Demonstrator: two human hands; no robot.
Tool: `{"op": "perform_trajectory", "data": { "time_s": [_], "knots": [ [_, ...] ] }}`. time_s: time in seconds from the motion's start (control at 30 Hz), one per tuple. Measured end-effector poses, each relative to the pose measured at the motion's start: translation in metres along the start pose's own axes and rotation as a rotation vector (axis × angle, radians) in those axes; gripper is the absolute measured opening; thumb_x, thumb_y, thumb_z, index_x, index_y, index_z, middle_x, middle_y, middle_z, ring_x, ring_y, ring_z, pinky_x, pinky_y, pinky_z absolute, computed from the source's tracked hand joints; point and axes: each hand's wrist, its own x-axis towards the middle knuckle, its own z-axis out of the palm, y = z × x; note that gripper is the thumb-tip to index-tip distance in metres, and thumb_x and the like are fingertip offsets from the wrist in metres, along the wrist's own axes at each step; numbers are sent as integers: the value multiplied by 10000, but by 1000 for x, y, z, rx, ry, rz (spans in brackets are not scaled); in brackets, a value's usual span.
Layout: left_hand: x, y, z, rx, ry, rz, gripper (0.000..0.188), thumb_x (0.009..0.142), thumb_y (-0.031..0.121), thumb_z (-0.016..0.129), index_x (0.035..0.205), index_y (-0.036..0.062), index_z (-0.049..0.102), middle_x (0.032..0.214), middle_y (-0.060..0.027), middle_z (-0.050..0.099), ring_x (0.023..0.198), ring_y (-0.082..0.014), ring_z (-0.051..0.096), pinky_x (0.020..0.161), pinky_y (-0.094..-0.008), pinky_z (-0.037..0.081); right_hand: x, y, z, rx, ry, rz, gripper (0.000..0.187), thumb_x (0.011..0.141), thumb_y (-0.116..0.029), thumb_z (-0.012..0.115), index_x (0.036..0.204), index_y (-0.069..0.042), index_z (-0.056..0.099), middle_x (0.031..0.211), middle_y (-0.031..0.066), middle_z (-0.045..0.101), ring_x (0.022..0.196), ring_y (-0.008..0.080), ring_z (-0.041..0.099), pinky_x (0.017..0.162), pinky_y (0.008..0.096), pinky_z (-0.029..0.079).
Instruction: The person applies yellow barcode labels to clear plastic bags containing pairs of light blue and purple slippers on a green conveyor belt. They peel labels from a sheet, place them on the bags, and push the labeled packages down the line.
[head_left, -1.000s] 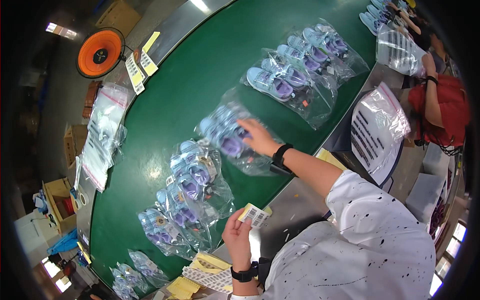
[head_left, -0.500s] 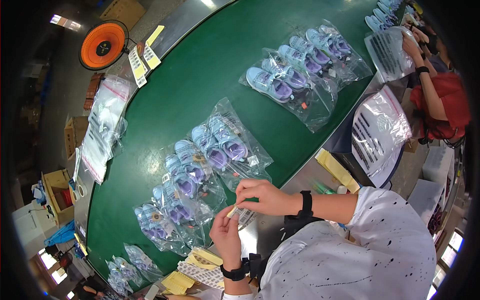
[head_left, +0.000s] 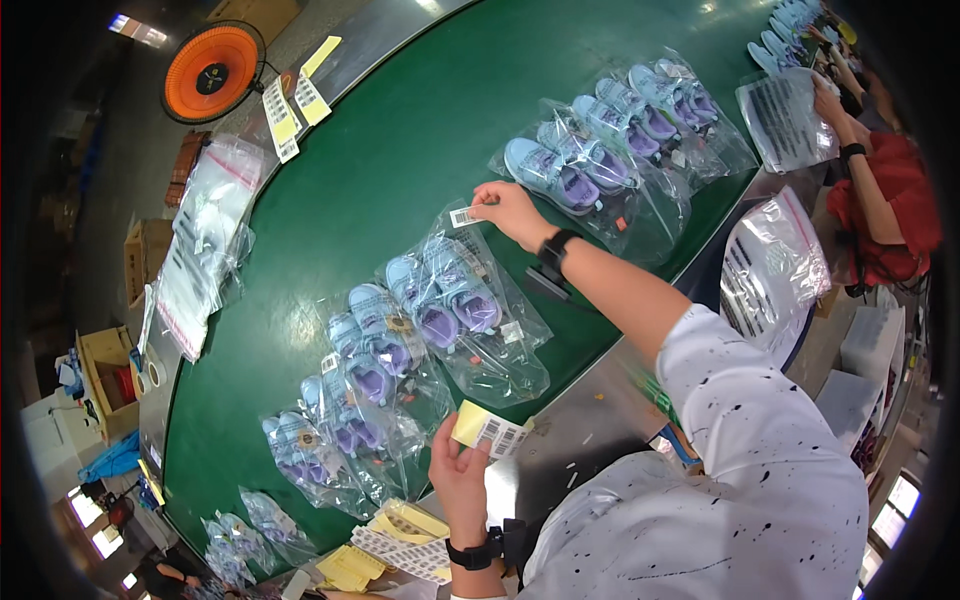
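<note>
My right hand [head_left: 508, 212] reaches out over the green table, its fingers pinching a small white barcode sticker [head_left: 464, 216] at the top end of a clear bag. Inside that bag [head_left: 520, 345] lies a pair of light blue and purple shoes [head_left: 447, 290]. Close to the table's near edge, my left hand [head_left: 460, 480] grips a sheet of barcode stickers [head_left: 490, 430] with a bare yellow backing part. Left of this bag, more bagged shoes [head_left: 366, 345] lie in a row. A further bagged group [head_left: 590, 150] rests beyond my right hand.
Sticker sheets [head_left: 405, 535] pile up at the near left edge. Flat clear bags [head_left: 212, 240] lie along the far left edge, near an orange fan [head_left: 212, 72]. At right, more bags [head_left: 775, 270] sit beside a co-worker in red [head_left: 880, 190], who handles another bag [head_left: 790, 118].
My right hand has left the sticker sheet and moved up and away to the bag's top end, carrying a sticker. My left hand still holds the sheet, now turned more into view.
</note>
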Motion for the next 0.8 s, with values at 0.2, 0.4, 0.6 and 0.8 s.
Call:
{"op": "perform_trajectory", "data": {
  "time_s": [0.2,0.4,0.6,0.8],
  "knots": [
    [6,-14,3,-53,-12,-54,546,848,-84,585,1354,-57,380,1211,-173,585,932,-137,634,794,-231,498,39,32,25,40,-237,231,108,719,-77,740,775,-11,675,719,58,652,679,134,596,651,288,478],
    [14,-13,15,-74,-52,-88,543,858,-85,579,1360,-54,375,1240,-180,571,926,-136,638,781,-219,497,42,28,32,-140,-265,214,164,701,-61,721,848,-7,672,737,110,666,700,197,634,665,322,498],
    [13,-6,27,-77,-89,-47,561,856,-92,583,1371,-33,369,1261,-191,564,946,-157,647,775,-233,510,43,-6,0,-347,-242,-22,489,740,-21,624,1218,-29,523,804,175,658,737,312,648,684,412,507],
    [5,-3,34,-136,-86,-49,513,870,-66,586,1347,-20,403,1197,-170,609,949,-163,651,749,-242,522,77,14,-135,-702,55,-431,345,800,-113,639,1130,-15,617,978,198,642,929,343,612,835,413,481]
  ]
}}
